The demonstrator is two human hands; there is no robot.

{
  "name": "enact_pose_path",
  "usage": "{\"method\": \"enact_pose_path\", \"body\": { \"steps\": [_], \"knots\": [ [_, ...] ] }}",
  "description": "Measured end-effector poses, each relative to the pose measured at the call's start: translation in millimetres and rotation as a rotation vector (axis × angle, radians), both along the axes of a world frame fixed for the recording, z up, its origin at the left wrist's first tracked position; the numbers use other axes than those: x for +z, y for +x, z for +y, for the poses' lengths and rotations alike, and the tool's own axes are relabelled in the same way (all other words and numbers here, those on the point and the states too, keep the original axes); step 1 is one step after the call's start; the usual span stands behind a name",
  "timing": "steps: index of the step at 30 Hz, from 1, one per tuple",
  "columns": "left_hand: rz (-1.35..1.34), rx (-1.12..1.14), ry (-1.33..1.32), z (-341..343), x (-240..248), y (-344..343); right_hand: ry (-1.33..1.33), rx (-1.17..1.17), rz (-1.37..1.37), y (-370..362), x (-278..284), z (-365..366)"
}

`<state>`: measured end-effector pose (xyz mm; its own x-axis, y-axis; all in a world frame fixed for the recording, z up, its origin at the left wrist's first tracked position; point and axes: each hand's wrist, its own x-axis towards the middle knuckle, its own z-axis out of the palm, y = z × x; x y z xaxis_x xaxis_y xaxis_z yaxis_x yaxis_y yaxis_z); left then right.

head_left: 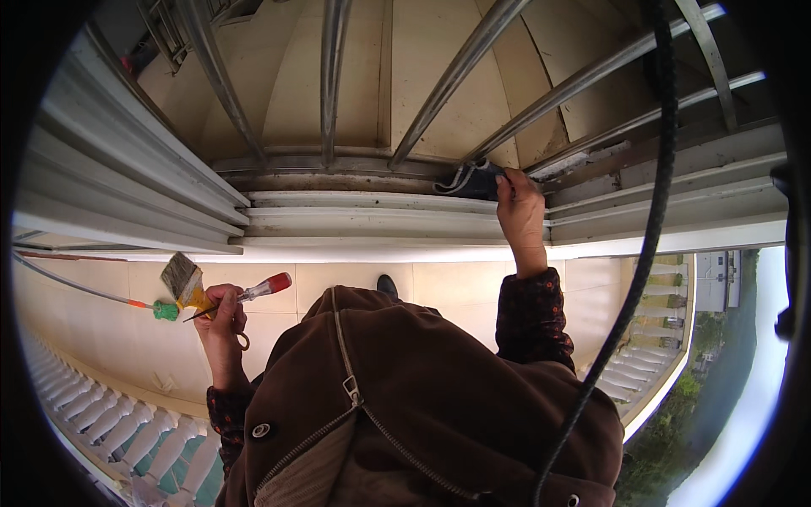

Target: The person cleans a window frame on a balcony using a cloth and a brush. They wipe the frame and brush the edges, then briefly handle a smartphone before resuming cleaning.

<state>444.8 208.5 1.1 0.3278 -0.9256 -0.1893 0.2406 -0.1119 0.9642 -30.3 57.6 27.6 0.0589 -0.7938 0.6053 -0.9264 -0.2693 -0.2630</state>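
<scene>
My left hand (pixel 221 325) is closed around a flat paintbrush (pixel 182 277) with grey bristles and a yellow handle. The same fist grips a screwdriver (pixel 269 287) with a clear and red handle; its thin dark shaft points left. A small ring shows below the fingers, its origin hidden. At the window sill, my right hand (pixel 521 207) pinches a dark cloth (pixel 479 181) with a pale edge. The cloth lies against the grimy channel between the white window track (pixel 363 211) and the foot of the metal bars.
Upright metal bars (pixel 331 84) stand beyond the sill. White window frames (pixel 127 152) flank it. A black braided cord (pixel 659 186) hangs at the right. A green bushy piece (pixel 165 311) on a thin grey line is by the brush. White balusters (pixel 135 435) edge the tiled floor.
</scene>
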Motion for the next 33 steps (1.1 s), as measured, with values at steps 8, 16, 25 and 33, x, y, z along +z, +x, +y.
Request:
{"method": "enact_pose_path", "body": {
  "steps": [8,16,25,33],
  "knots": [
    [0.018,0.014,0.037,1,-8,5,0.351,-0.336,0.446,36,-14,-9],
    [0.047,0.066,0.074,4,-23,9,0.473,-0.006,0.429,86,-10,-28],
    [0.077,0.098,0.076,7,-13,2,0.473,0.905,-1.983,189,-28,-79],
    [0.035,0.224,0.057,10,-36,5,0.248,0.643,-1.555,63,22,-17]
  ]
}}
